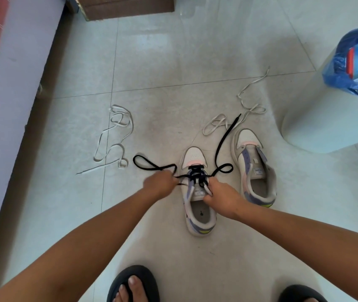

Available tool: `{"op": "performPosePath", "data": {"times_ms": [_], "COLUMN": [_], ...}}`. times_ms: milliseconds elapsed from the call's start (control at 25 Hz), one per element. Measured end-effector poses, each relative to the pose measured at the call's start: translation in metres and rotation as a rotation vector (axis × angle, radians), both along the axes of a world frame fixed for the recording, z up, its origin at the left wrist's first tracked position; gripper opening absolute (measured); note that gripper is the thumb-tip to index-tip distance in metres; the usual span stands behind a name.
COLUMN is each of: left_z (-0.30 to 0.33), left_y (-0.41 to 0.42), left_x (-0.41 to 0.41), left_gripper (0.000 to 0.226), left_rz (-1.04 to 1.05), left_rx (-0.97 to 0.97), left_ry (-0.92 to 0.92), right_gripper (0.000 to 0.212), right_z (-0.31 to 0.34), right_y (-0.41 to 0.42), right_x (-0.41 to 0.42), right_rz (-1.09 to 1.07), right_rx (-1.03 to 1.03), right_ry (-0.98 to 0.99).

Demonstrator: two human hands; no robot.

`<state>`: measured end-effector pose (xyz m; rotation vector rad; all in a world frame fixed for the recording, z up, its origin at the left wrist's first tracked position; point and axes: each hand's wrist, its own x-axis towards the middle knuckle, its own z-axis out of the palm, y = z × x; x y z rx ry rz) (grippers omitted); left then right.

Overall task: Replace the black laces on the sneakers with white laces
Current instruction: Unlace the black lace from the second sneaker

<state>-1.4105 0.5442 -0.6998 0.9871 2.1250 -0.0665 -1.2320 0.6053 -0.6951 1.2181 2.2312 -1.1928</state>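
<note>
Unlacing step: left hand (pixel 159 184) pinching black lace (pixel 152 166), right hand (pixel 222 196) gripping sneaker (pixel 197 192) tongue. Next, judging: drawing lace from remaining front eyelets; white laces (pixel 117 136) waiting nearby.

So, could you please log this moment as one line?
left hand pulling black lace | right hand steadying left sneaker | right sneaker unlaced

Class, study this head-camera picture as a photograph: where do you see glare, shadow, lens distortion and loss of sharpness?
Head view: glare patches on the glossy floor tiles at the top; a soft shadow falls around the sneakers; wide-angle distortion bends the tile lines and the bed edge; the forearms are stretched and soft at the bottom; the black lace is fairly sharp.
</note>
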Motion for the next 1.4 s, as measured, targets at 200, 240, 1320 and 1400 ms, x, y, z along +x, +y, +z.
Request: {"op": "performPosePath", "data": {"times_ms": [200, 240, 1320, 1400], "left_z": [0.015, 0.017, -0.026, -0.024], "left_y": [-0.009, -0.008, -0.031, -0.026], "left_x": [-0.018, -0.006, 0.063, 0.065], "left_gripper": [0.034, 0.038, 0.034, 0.036], "left_rz": [-0.096, -0.134, -0.264, -0.295], "left_rx": [-0.077, -0.013, 0.134, 0.090], "left_ry": [0.078, 0.022, 0.280, 0.301], "right_gripper": [0.018, 0.019, 0.019, 0.017], "right_z": [-0.002, -0.002, 0.006, 0.015], "right_y": [0.001, 0.002, 0.054, 0.061], "right_x": [0.000, -0.001, -0.016, -0.017], "right_rz": [-0.049, -0.092, 0.694, 0.877], "right_rx": [0.002, 0.002, 0.710, 1.068], "right_ry": [0.024, 0.049, -0.227, -0.260]}}
